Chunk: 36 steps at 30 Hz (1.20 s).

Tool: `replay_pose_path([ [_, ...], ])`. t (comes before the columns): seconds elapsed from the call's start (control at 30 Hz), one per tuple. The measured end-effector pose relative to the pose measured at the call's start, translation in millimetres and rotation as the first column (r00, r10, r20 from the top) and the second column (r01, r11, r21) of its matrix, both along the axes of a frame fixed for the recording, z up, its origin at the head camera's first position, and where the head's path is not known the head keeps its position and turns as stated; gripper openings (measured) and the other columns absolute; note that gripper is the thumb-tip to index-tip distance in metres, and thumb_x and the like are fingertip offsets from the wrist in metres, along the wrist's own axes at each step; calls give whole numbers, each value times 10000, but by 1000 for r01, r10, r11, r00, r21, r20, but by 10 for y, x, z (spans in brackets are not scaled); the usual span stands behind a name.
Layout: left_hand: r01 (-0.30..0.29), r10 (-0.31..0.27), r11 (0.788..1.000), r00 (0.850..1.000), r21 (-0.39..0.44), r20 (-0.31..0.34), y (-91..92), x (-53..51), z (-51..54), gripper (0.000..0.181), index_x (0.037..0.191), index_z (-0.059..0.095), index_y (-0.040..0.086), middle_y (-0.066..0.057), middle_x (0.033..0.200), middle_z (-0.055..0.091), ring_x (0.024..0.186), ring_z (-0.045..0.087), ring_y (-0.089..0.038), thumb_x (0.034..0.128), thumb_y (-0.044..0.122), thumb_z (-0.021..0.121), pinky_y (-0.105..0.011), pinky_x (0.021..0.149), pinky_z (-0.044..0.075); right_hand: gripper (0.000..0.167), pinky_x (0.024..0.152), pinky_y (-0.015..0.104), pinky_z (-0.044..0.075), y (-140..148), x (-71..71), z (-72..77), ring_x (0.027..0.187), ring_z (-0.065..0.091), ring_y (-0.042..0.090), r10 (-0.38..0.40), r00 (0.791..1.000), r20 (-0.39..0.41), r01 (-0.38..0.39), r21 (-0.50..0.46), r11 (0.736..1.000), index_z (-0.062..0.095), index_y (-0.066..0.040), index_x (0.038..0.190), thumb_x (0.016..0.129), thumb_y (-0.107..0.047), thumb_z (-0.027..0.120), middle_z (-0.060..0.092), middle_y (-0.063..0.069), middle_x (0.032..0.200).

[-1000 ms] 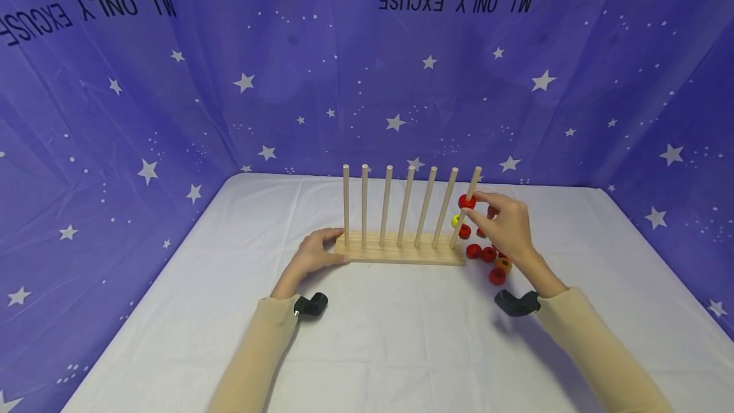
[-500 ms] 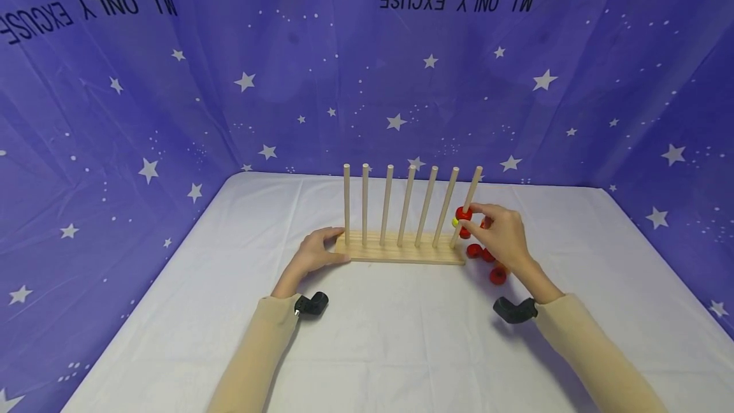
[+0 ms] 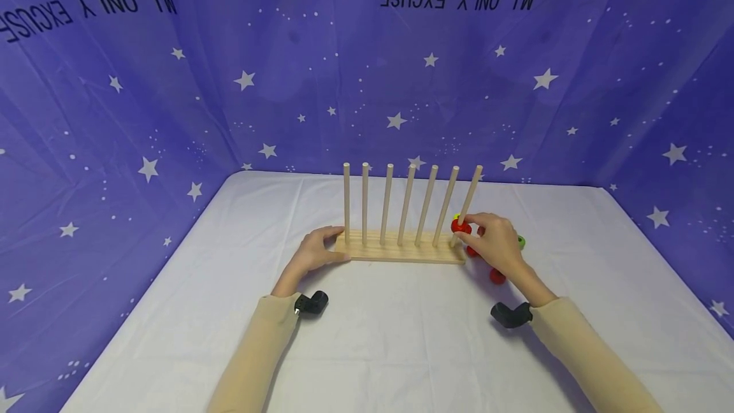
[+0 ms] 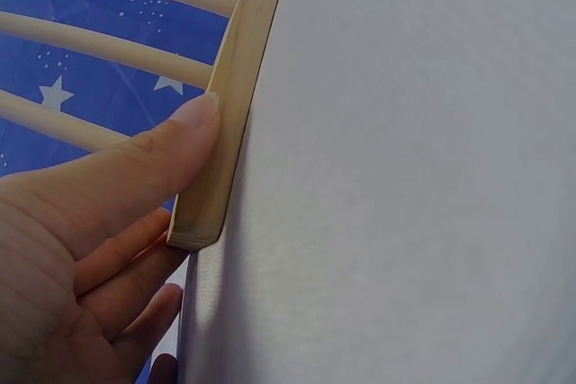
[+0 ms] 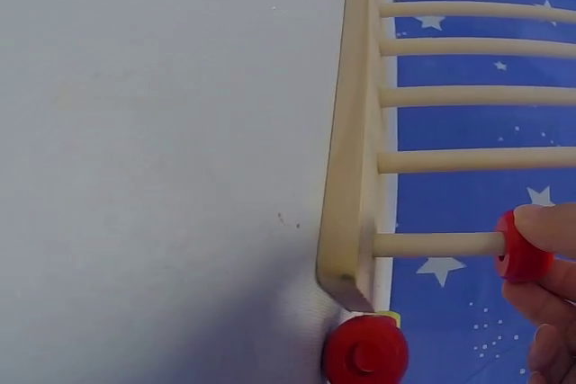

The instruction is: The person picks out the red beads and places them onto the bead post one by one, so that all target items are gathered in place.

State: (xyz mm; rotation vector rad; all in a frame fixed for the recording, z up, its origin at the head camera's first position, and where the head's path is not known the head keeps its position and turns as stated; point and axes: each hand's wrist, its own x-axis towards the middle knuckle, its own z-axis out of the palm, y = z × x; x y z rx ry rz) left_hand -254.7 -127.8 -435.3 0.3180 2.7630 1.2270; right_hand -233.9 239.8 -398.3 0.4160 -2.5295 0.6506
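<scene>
A wooden base with several upright pegs stands on the white table. The left hand grips the base's left end; in the left wrist view its thumb lies along the front edge, fingers behind the end. With thumb and fingers the right hand pinches a red bead that is threaded on the rightmost peg. The right wrist view shows this bead around the peg, apart from the base. All the other pegs carry no bead.
Loose beads lie right of the base, partly hidden by the right hand: a red one, a green one and a yellow one among them. A purple star-patterned cloth hangs behind the white table.
The right hand has moved down the rightmost peg with the red bead, from its upper part to nearer the base. The left hand has stayed at the base's left end.
</scene>
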Motion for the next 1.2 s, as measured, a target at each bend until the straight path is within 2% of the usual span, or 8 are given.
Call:
replay_pose_path([
  [0.17,5,-5,1000,1000,2,-7,1,1,8,690,1329,520,66,-171,1403,496,1348,398,-375,715,207,799,-510,1148,284,312,489,199,334,-9,-7,-28,570,474,163,-14,999,39,14,15,1000,732,-26,951,704,-199,809,704,183,844],
  [0.3,9,-9,1000,1000,5,-9,9,1,8,685,1327,520,59,-174,1401,496,1349,395,-378,716,198,797,-511,1150,282,323,475,200,298,-8,-6,-54,552,442,154,-27,997,66,25,24,999,736,-28,959,699,-204,812,675,166,760],
  [0.57,7,-7,1000,1000,4,-9,6,-2,4,684,1327,520,58,-172,1403,495,1351,392,-379,716,194,796,-516,1149,279,329,436,207,253,3,-20,-78,522,384,124,-19,996,83,15,48,999,745,-68,958,683,-233,822,593,83,645],
  [0.87,5,-5,1000,1000,-2,-9,-3,1,-2,680,1326,521,57,-174,1402,496,1348,395,-381,717,191,794,-518,1145,286,267,466,218,290,5,-50,-96,567,409,135,2,988,157,-15,80,997,745,-115,906,694,-263,811,704,96,777],
  [1.2,8,-8,1000,1000,6,-6,1,8,4,683,1329,518,60,-172,1402,496,1348,396,-380,721,202,794,-515,1146,286,215,454,202,316,6,-69,-144,574,452,120,20,980,198,-36,77,996,740,-127,852,702,-267,805,718,109,812],
])
